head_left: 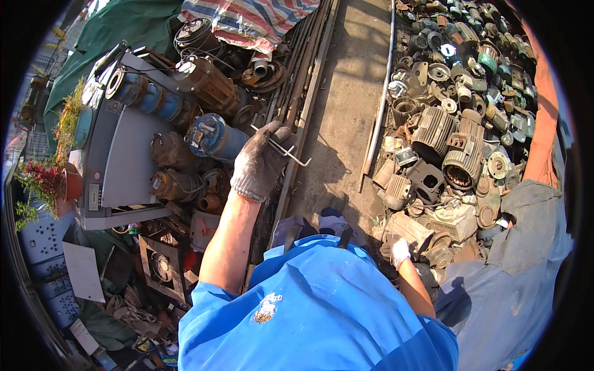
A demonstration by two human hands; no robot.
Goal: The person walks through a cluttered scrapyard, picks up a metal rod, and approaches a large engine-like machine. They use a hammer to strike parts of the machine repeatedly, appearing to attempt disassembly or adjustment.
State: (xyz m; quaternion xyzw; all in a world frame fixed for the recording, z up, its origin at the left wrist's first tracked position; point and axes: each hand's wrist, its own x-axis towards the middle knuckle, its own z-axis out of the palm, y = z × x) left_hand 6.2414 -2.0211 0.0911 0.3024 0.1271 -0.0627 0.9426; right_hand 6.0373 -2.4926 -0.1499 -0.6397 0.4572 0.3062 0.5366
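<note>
My left hand (263, 162), in a soiled knit work glove, is raised over the edge of the walkway. Its fingers are closed around a thin bent metal rod (298, 158), which sticks out on both sides and ends in a hook-like bend. Low on the right, my right hand (396, 250), in a paler glove, is down at the edge of the heap of motor parts. A box-shaped metal casing (410, 229) lies just beside it. Its fingers are small and partly shaded, so I cannot make out whether they grip anything.
Finned motor housings (433, 133) and other castings pile up along the right. A concrete walkway (346, 80) runs ahead between metal rails (382, 93). On the left stand a blue motor (216, 137), a grey cabinet (133, 154) and potted plants (69, 182). A grey tarp (501, 309) covers the lower right.
</note>
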